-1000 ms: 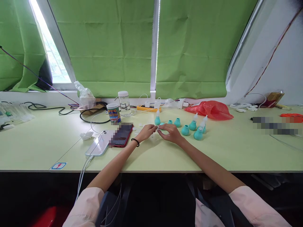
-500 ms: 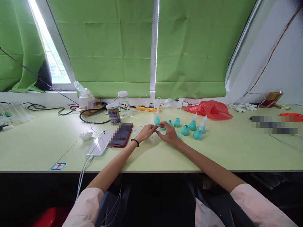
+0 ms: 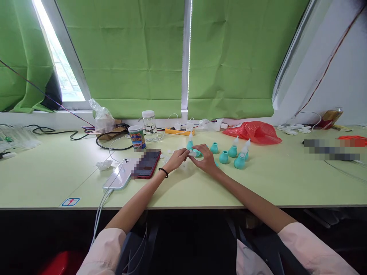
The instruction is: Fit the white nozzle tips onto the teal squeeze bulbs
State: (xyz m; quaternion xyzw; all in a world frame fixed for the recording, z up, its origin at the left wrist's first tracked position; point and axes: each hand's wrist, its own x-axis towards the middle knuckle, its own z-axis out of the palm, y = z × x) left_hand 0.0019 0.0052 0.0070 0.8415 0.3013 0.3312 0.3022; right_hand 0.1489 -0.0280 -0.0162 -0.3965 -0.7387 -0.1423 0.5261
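My left hand (image 3: 177,160) and my right hand (image 3: 207,161) meet above the table, both closed on a small whitish translucent plastic piece (image 3: 192,153). Fingers partly cover it, so its exact form is hard to make out. Just behind them stands a teal rubber bulb with a clear nozzle (image 3: 190,144). Another teal bulb (image 3: 196,152) shows partly between my hands. To the right are open-necked teal bulbs (image 3: 224,157) (image 3: 214,148). Further right, several bulbs carry clear tips, among them a front bulb (image 3: 239,162) and one behind it (image 3: 233,151).
Left of my hands lie a red-cased phone (image 3: 150,164) and a white phone (image 3: 122,173) with cables. Behind them stand a printed tub (image 3: 137,137) and a clear jar (image 3: 150,128). A red plastic bag (image 3: 252,133) lies at the back right. Small white bits lie near my left hand.
My right hand's fingers have lifted and shifted slightly, showing more of the teal bulb behind. Both hands stay together on the small plastic piece.
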